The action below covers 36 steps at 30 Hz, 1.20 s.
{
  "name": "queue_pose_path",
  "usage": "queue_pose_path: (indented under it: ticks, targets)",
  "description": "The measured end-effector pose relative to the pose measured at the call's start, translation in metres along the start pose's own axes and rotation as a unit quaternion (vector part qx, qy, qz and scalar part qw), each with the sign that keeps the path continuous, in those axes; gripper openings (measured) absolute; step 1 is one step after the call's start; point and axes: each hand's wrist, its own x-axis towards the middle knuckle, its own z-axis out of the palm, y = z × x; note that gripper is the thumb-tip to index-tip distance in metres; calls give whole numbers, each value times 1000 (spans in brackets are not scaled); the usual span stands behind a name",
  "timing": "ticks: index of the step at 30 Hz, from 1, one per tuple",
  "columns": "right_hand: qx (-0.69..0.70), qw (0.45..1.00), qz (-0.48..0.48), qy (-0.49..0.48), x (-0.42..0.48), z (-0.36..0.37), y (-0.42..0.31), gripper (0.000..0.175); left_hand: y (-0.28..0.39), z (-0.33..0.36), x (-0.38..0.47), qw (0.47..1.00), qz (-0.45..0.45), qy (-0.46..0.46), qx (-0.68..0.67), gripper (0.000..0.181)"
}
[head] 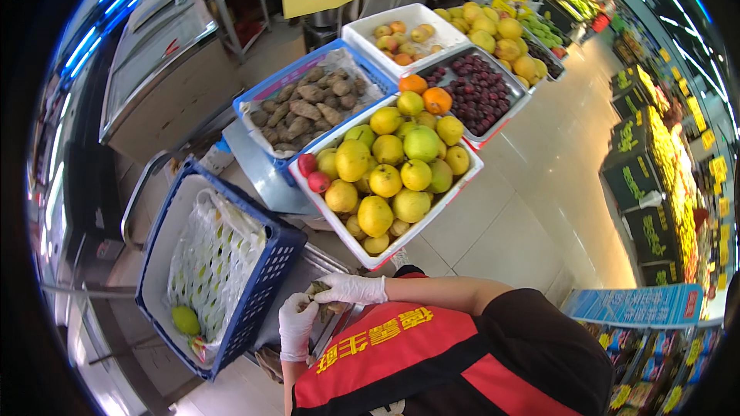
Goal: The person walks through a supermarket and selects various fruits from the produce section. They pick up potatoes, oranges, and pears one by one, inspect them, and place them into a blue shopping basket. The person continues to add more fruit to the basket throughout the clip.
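Observation:
My left hand [298, 323], in a white glove, is low and left of the middle, beside the blue crate. My right hand [350, 289], also gloved in white, comes in from the right and meets it. Between the fingertips of both is a small greenish-brown piece of produce [317, 288]; its exact kind is unclear. The hands are in front of my red and black apron, above a metal surface [277, 315]. Fingers partly hide the piece.
The blue crate [289, 242] at left holds net-wrapped green fruit. Ahead are a foam box [370, 261] of yellow-green fruit, a blue crate [341, 43] of brown tubers, and a tray [523, 95] of dark red fruit. A curved metal handle [132, 208] stands at left.

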Motion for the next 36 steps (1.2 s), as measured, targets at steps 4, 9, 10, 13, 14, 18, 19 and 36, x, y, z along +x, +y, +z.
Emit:
queue_pose_path:
  ticks: [4, 9, 10, 13, 14, 18, 19, 36]
  targets:
    - [-124, 991, 3, 46, 0, 6, -13, 24, 20, 17, -1, 964, 140, 63, 217, 14]
    - [-88, 993, 51, 66, -12, 5, -23, 23, 22, 28, -13, 967, 152, 75, 191, 32]
    - [-86, 989, 73, 96, -11, 7, -21, 24, 22, 29, -15, 974, 120, 72, 180, 38]
    - [-71, 987, 46, 134, -2, 2, -13, 25, 18, 26, -17, 983, 106, 68, 132, 42]
    - [-57, 987, 45, 144, 1, -1, -11, 26, 15, 22, -18, 985, 126, 69, 95, 43]
    - [-42, 989, 71, 121, 21, 2, 14, 26, 0, -2, -18, 982, 28, 87, -163, 49]
    - [-55, 989, 96, 103, 27, 5, 22, 26, -5, -10, -19, 964, 22, 109, -241, 51]
    - [-115, 970, 202, 71, 54, 25, 72, 24, -18, -45, -10, 737, -23, 12, -675, 95]
